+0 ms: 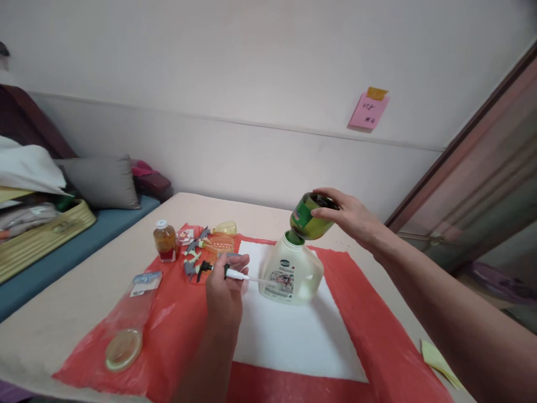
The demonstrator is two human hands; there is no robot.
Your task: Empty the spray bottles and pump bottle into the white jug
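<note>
In my right hand (342, 210) is a green bottle (308, 215), tipped upside down with its neck at the mouth of a large pale jug (289, 274). The jug stands upright on a white sheet (293, 341) and has a printed label and a side handle. My left hand (229, 280) is closed around a pump dispenser head (232, 273), black and white, whose thin tube points right, in front of the jug. Whether liquid runs from the bottle cannot be seen.
A bottle of amber liquid (166, 242) stands at the left, near several spray bottles (220, 244) lying on red plastic sheeting (176, 324). A round lid (124, 350) and a clear packet (145, 284) lie front left. A yellow cloth (439, 361) is at the right edge.
</note>
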